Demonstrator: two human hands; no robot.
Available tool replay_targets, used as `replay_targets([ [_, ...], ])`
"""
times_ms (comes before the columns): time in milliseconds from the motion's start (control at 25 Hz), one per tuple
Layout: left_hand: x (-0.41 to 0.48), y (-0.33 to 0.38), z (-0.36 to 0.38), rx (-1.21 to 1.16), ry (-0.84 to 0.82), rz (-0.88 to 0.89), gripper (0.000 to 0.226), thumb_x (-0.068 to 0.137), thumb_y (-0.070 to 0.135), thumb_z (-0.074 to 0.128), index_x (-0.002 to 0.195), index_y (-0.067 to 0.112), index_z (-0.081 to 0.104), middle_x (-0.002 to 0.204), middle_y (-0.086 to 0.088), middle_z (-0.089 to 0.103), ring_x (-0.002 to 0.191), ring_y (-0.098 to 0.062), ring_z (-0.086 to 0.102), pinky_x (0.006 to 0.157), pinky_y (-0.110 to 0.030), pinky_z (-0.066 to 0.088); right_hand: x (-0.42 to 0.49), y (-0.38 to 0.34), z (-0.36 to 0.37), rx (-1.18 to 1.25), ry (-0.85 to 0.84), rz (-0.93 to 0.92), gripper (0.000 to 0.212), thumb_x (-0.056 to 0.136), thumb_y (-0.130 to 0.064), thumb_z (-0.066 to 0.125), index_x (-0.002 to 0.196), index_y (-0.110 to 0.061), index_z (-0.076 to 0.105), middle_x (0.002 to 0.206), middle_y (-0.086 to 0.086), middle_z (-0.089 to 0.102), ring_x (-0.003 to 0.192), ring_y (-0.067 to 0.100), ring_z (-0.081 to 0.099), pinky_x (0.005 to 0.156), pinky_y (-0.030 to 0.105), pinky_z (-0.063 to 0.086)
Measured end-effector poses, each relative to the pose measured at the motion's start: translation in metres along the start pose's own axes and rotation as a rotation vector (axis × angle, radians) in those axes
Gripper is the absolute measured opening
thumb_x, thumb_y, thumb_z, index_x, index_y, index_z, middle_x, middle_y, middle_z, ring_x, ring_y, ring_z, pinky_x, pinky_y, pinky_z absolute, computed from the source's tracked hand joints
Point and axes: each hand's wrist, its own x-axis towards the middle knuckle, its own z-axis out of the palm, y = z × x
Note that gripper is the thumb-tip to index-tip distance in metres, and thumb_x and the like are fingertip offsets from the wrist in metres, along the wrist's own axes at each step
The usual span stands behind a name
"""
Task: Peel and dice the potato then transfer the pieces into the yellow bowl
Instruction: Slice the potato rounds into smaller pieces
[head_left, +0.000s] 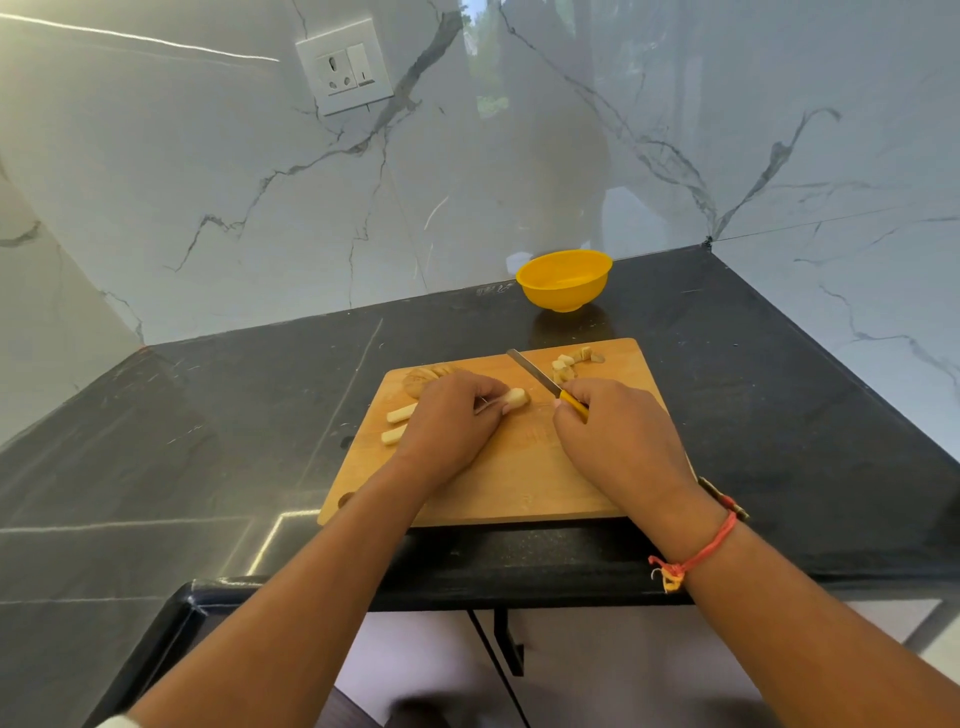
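Note:
On the wooden cutting board (509, 483) my left hand (452, 415) presses down on a pale potato strip (517, 399) whose end sticks out to the right. My right hand (608, 426) grips a yellow-handled knife (545, 382), its blade raised and pointing up-left, just right of the strip. Two more potato strips (397, 423) lie left of my left hand. Several diced pieces (571, 361) sit at the board's far right corner. A sliced brown potato part (423, 376) lies at the far left corner. The yellow bowl (563, 280) stands behind the board and looks empty.
The board lies on a black stone counter (208, 441) in a corner of marble walls. A wall socket (345, 67) hangs at upper left. The counter's front edge runs just below the board.

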Motion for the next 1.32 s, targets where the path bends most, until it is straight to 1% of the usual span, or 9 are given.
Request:
replay_targets([
  [120,0.001,-0.001,0.001,0.006,0.04,0.0,0.02,0.096,0.025,0.064,0.111,0.021,0.076,0.104,0.005,0.074,0.083,-0.005,0.058,0.082,-0.02,0.045,0.0,-0.001,-0.001,-0.003,-0.009,0.0,0.033,0.102,-0.036,0.049,0.127,-0.023,0.066,0.091,-0.006,0.069,0.078,0.011,0.061,0.077,0.031,0.059],
  [240,-0.002,-0.002,0.002,0.039,0.06,-0.003,0.018,0.095,0.023,0.065,0.109,0.019,0.077,0.103,0.004,0.074,0.088,-0.008,0.062,0.087,-0.023,0.051,0.0,-0.002,-0.002,-0.013,-0.024,0.0,0.036,0.102,-0.036,0.05,0.133,-0.023,0.063,0.098,-0.006,0.07,0.083,0.011,0.062,0.078,0.029,0.058],
  [400,-0.004,-0.002,0.002,0.068,0.058,-0.007,0.006,0.093,0.021,0.066,0.097,0.02,0.071,0.093,0.004,0.069,0.087,-0.013,0.061,0.081,-0.03,0.054,-0.002,-0.003,-0.004,-0.017,-0.03,0.012,0.039,0.102,-0.035,0.05,0.138,-0.024,0.059,0.103,-0.005,0.071,0.086,0.011,0.063,0.081,0.029,0.058],
  [480,-0.003,-0.001,0.001,0.043,0.045,-0.013,0.015,0.091,0.021,0.067,0.106,0.023,0.065,0.097,0.006,0.067,0.09,-0.012,0.06,0.083,-0.029,0.053,-0.003,-0.002,-0.003,-0.024,-0.017,0.012,0.039,0.102,-0.036,0.05,0.137,-0.024,0.06,0.102,-0.006,0.071,0.086,0.01,0.063,0.081,0.028,0.057],
  [600,0.001,-0.001,-0.001,0.051,-0.012,-0.02,0.03,0.091,0.023,0.067,0.121,0.023,0.067,0.106,0.005,0.068,0.092,-0.01,0.06,0.086,-0.024,0.052,-0.004,-0.001,0.0,-0.038,-0.006,0.011,0.036,0.101,-0.039,0.05,0.133,-0.025,0.063,0.095,-0.008,0.069,0.082,0.009,0.061,0.079,0.028,0.057],
  [840,0.007,-0.007,-0.004,-0.015,-0.05,-0.03,0.027,0.093,0.025,0.066,0.118,0.02,0.073,0.099,0.008,0.07,0.081,-0.007,0.059,0.069,-0.014,0.045,-0.003,0.001,0.003,-0.044,0.006,0.007,0.029,0.101,-0.039,0.05,0.117,-0.026,0.07,0.077,-0.013,0.06,0.074,0.009,0.059,0.073,0.031,0.058],
  [920,0.009,-0.008,-0.006,-0.011,-0.065,-0.027,0.026,0.095,0.027,0.064,0.118,0.02,0.073,0.102,0.007,0.072,0.082,-0.007,0.061,0.071,-0.013,0.046,-0.003,0.001,0.004,-0.042,0.011,0.008,0.028,0.101,-0.039,0.049,0.114,-0.026,0.071,0.075,-0.014,0.058,0.072,0.009,0.058,0.071,0.03,0.057],
  [1120,0.01,-0.008,-0.007,0.019,-0.069,-0.022,0.026,0.098,0.027,0.06,0.12,0.021,0.072,0.105,0.008,0.072,0.08,-0.006,0.061,0.07,-0.01,0.044,-0.004,0.0,0.003,-0.027,0.015,-0.008,0.031,0.101,-0.039,0.049,0.122,-0.027,0.068,0.084,-0.011,0.065,0.073,0.008,0.059,0.074,0.028,0.058],
  [1320,0.009,-0.006,-0.004,0.043,-0.064,-0.002,0.024,0.095,0.026,0.063,0.116,0.02,0.072,0.093,0.007,0.068,0.081,-0.011,0.06,0.075,-0.022,0.054,-0.004,0.0,0.003,-0.025,0.023,-0.016,0.032,0.102,-0.039,0.048,0.124,-0.026,0.067,0.087,-0.01,0.067,0.076,0.009,0.059,0.075,0.028,0.057],
])
